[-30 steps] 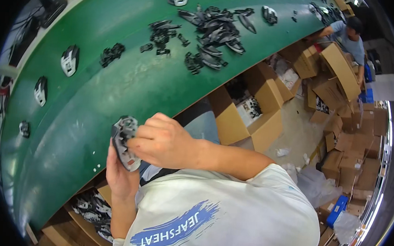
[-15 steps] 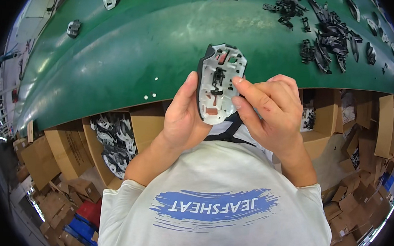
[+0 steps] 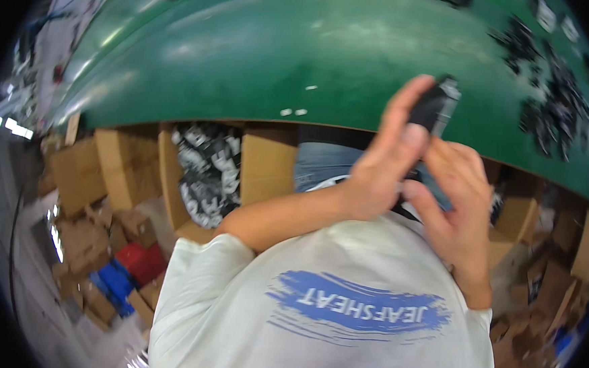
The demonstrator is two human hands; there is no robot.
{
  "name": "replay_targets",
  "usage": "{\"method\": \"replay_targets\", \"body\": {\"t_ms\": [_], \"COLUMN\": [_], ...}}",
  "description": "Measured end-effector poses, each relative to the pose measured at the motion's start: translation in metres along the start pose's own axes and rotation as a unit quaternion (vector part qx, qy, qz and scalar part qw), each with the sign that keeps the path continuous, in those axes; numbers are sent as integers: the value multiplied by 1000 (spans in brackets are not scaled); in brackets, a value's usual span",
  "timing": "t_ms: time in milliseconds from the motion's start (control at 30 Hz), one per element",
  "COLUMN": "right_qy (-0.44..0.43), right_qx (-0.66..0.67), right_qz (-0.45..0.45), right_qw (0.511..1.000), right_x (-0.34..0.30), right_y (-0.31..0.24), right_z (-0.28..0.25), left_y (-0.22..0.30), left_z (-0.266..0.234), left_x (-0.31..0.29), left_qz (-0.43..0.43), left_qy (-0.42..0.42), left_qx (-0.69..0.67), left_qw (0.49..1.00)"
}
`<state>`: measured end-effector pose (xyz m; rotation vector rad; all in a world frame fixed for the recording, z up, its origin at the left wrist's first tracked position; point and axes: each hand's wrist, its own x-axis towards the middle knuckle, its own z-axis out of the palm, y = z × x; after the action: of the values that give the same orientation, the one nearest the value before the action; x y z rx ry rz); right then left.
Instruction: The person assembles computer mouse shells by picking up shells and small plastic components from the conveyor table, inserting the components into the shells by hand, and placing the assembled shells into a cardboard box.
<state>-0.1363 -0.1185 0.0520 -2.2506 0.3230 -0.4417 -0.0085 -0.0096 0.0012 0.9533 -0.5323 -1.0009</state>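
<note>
A black-and-white computer mouse shell is held up at the table's near edge, turned on its side so its dark outer face shows and its hollow inside is mostly hidden. My left hand grips it from the left, thumb across the dark side. Against its lower right part, my right hand has its fingers and thumb closed about the near end. Motion blurs both hands and the shell somewhat.
The green table carries a pile of black plastic parts at right and small white bits near its edge. Below stand an open carton of shells and an empty-looking carton flap. Cartons and a red bin fill the floor left.
The shell has moved right and turned from showing its white inside to lying edge-on. Both hands moved right with it, and the view has swung left.
</note>
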Motion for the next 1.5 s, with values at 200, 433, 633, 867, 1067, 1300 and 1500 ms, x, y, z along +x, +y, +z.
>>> {"method": "replay_targets", "body": {"t_ms": [200, 433, 633, 867, 1067, 1300, 1500], "right_qy": [-28, -66, 132, 95, -25, 15, 38], "right_qx": [24, -37, -87, -166, -75, -43, -14], "right_qz": [-29, -103, -125, -143, -123, -50, 66], "right_qw": [999, 992, 979, 971, 989, 998, 997], "right_x": [3, 29, 25, 28, 42, 33, 41], "right_y": [16, 24, 16, -10, -18, 36, 88], "right_z": [1, 7, 45, 36, 45, 26, 27], "left_y": [1, 2, 21, 41, 41, 82, 74], "left_z": [4, -4, -8, -15, -41, -171, -321], "left_x": [-9, -7, -3, -13, -37, -176, -279], "left_qz": [49, 25, -42, -59, -14, 78, -187], "left_qy": [-23, 62, 104, 96, 114, 290, 393], "left_qx": [-26, -54, -233, -318, -248, 52, 472], "left_qw": [998, 996, 966, 941, 962, 952, 767]}}
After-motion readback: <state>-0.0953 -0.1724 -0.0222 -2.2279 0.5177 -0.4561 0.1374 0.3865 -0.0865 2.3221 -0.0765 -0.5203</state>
